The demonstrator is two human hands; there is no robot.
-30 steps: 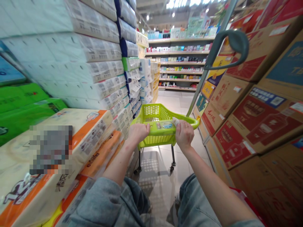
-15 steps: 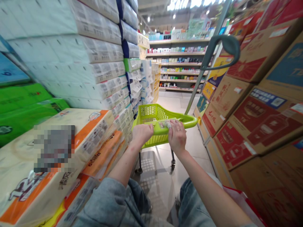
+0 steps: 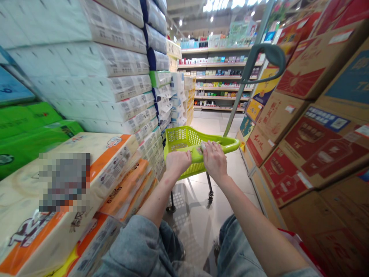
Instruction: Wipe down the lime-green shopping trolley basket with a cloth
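Left hand: grip closed over the near rim of the lime-green basket trolley, knuckles up.
Right hand: grip curled over a small wrapped packet, pinning it to the same rim. Print too blurred to read.
Trolley position: mid-aisle on the tiled floor, just beyond the knees. Its grey pull handle tilts up to the far right, close to the cardboard cartons.
Left side: tall stack of tissue packs; orange-and-white packs just beside the left forearm.
Risk, packet: it is held only between the fingers and a narrow rim. A slackened grip could let it slide off, into the basket or onto the floor.
Risk, trolley: it looks light and stands on castors, with both hands on one edge. Weight pressed down there could tip it or send it rolling.
Risk, aisle: it is narrow. A swing right could catch the handle on a carton; a swing left could nudge the tissue packs.
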